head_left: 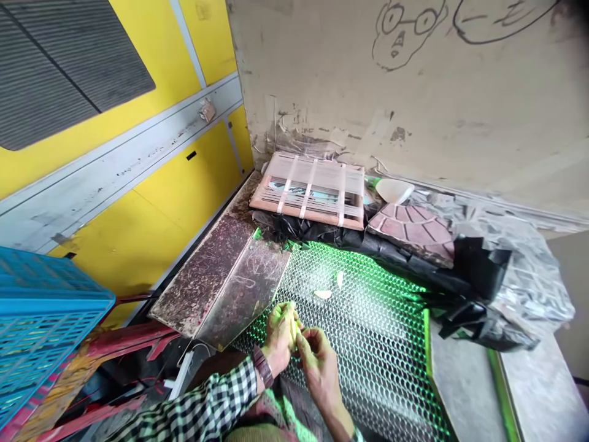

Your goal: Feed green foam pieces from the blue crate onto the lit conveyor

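My left hand, with a brown strap at its wrist, is closed around one or more pale yellow pieces. Close against it, my right hand pinches at the lower end of the same pale yellow piece with thumb and fingertips. Fingers hide much of what is held, so its exact kind and number cannot be told. Beyond the hands, two small pale crescent-shaped pieces, one lying flat and one pointing away from me, rest on a green-lit metal mesh surface.
A tape-wrapped wooden frame, a white bowl and a pink segmented panel lie along the back, by crumpled black plastic. Stained boards border the mesh at left. A blue plastic crate stands far left.
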{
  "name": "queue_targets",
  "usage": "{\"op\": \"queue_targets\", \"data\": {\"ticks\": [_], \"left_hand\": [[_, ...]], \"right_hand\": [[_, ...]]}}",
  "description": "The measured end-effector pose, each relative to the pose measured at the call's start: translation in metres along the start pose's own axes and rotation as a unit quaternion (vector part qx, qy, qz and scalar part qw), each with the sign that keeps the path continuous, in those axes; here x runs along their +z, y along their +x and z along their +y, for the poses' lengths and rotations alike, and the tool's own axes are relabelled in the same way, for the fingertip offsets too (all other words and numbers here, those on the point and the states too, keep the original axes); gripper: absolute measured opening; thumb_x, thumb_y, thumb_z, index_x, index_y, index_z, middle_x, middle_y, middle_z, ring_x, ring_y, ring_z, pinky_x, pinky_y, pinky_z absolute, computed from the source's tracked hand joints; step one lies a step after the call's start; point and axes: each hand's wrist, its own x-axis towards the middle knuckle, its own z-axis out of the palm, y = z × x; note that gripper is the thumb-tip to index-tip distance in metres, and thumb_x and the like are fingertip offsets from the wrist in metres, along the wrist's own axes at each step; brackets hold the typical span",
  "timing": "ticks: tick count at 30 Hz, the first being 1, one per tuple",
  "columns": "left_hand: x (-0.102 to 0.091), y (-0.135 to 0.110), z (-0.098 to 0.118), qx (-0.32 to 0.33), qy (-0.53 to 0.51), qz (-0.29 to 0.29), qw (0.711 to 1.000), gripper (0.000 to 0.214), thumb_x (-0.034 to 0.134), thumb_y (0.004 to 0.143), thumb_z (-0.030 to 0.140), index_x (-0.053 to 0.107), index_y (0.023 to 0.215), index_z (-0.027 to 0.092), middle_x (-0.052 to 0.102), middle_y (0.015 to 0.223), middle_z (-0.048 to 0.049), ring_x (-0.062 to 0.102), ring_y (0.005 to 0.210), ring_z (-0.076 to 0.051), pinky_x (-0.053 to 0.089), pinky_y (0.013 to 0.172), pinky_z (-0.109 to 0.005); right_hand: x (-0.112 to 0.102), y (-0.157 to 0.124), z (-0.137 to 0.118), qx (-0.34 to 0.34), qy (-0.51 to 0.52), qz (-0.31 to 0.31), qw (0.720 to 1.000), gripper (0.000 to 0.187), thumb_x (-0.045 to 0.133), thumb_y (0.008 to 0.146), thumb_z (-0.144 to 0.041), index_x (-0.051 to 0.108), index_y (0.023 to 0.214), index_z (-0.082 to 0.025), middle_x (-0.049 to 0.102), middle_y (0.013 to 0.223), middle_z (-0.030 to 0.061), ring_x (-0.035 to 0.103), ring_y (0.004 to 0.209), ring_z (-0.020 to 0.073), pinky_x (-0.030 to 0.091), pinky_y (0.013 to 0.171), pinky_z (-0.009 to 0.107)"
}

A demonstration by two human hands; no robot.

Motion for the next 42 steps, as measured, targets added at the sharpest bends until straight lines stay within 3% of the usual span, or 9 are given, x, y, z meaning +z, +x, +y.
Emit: {"op": "queue_targets", "data": {"ticks": [4, 9, 12, 18, 22, 27, 30, 35, 42], "left_hand": [[-0.004, 0.010, 0.011, 0.009, 0.027, 0.032, 0.999, 0.053, 0.086, 0.066, 0.054, 0.048, 0.082, 0.020, 0.052, 0.068, 0.0073, 0.046, 0.047, -0.006, 0.034, 0.042, -0.020], [-0.007, 0.009, 0.025, -0.055, 0.030, -0.025, 0.998, 0.040, 0.078, 0.074, 0.042, 0.056, 0.096, 0.017, 0.056, 0.073, 0.0057, 0.046, 0.046, -0.005, 0.032, 0.042, -0.019], [-0.012, 0.002, 0.028, -0.094, 0.030, -0.067, 0.993, 0.041, 0.069, 0.078, 0.042, 0.059, 0.108, 0.016, 0.056, 0.074, 0.0050, 0.046, 0.047, -0.005, 0.031, 0.043, -0.019], [-0.026, 0.000, 0.035, -0.081, 0.042, -0.109, 0.990, 0.053, 0.071, 0.072, 0.040, 0.052, 0.118, 0.019, 0.061, 0.083, 0.0034, 0.052, 0.055, -0.008, 0.032, 0.045, -0.019], [-0.029, 0.001, 0.037, -0.054, 0.089, -0.164, 0.981, 0.067, 0.073, 0.078, 0.044, 0.044, 0.133, 0.020, 0.065, 0.093, -0.0006, 0.051, 0.056, -0.008, 0.031, 0.044, -0.019], [-0.027, -0.001, 0.037, 0.017, 0.262, -0.285, 0.922, 0.076, 0.068, 0.093, 0.049, 0.035, 0.154, 0.018, 0.066, 0.096, -0.0043, 0.051, 0.061, -0.010, 0.041, 0.056, -0.025], [-0.026, 0.000, 0.040, 0.090, 0.398, -0.316, 0.856, 0.076, 0.073, 0.090, 0.037, 0.040, 0.155, 0.014, 0.059, 0.086, 0.0001, 0.053, 0.076, -0.014, 0.045, 0.074, -0.029], [-0.026, 0.003, 0.039, 0.130, 0.498, -0.352, 0.782, 0.089, 0.078, 0.081, 0.030, 0.036, 0.158, 0.015, 0.061, 0.088, 0.0008, 0.051, 0.074, -0.015, 0.040, 0.069, -0.028], [-0.028, 0.005, 0.034, 0.049, 0.423, -0.337, 0.840, 0.058, 0.060, 0.096, 0.044, 0.048, 0.144, 0.013, 0.066, 0.087, -0.0020, 0.050, 0.060, -0.011, 0.039, 0.056, -0.025]], "right_hand": [[-0.020, 0.028, -0.002, -0.150, -0.187, 0.036, 0.970, 0.038, 0.046, 0.107, -0.050, 0.063, 0.092, -0.019, 0.062, 0.080, 0.0029, 0.053, 0.064, 0.0142, 0.041, 0.057, 0.027], [-0.068, 0.126, -0.017, -0.250, -0.471, 0.146, 0.833, 0.033, 0.041, 0.103, -0.019, 0.063, 0.128, -0.016, 0.063, 0.131, 0.0153, 0.058, 0.089, 0.0219, 0.039, 0.057, 0.028], [-0.083, 0.162, -0.021, -0.271, -0.547, 0.144, 0.779, 0.026, 0.046, 0.098, -0.012, 0.066, 0.115, -0.016, 0.066, 0.125, 0.0139, 0.056, 0.101, 0.0261, 0.044, 0.075, 0.034], [-0.084, 0.139, 0.001, -0.298, -0.549, 0.162, 0.764, 0.027, 0.043, 0.108, -0.028, 0.063, 0.092, -0.019, 0.064, 0.090, 0.0065, 0.053, 0.083, 0.0211, 0.037, 0.074, 0.033], [-0.081, 0.097, 0.006, -0.268, -0.508, 0.171, 0.801, 0.033, 0.041, 0.107, -0.038, 0.067, 0.109, -0.017, 0.068, 0.108, 0.0126, 0.056, 0.093, 0.0263, 0.040, 0.076, 0.037], [-0.059, 0.057, -0.011, -0.065, -0.156, -0.018, 0.986, 0.045, 0.050, 0.101, -0.060, 0.068, 0.111, -0.020, 0.069, 0.099, 0.0095, 0.062, 0.087, 0.0237, 0.048, 0.075, 0.036], [-0.049, 0.046, -0.012, 0.053, 0.026, -0.125, 0.990, 0.048, 0.063, 0.092, -0.067, 0.066, 0.093, -0.019, 0.061, 0.077, 0.0022, 0.055, 0.068, 0.0165, 0.042, 0.060, 0.028], [-0.048, 0.042, -0.009, 0.080, 0.107, -0.098, 0.986, 0.049, 0.078, 0.082, -0.064, 0.064, 0.088, -0.018, 0.059, 0.077, -0.0001, 0.050, 0.065, 0.0121, 0.040, 0.058, 0.025], [-0.053, 0.046, -0.002, 0.074, 0.085, -0.036, 0.993, 0.047, 0.072, 0.083, -0.065, 0.059, 0.082, -0.020, 0.059, 0.072, 0.0011, 0.054, 0.065, 0.0160, 0.045, 0.061, 0.029]]}}
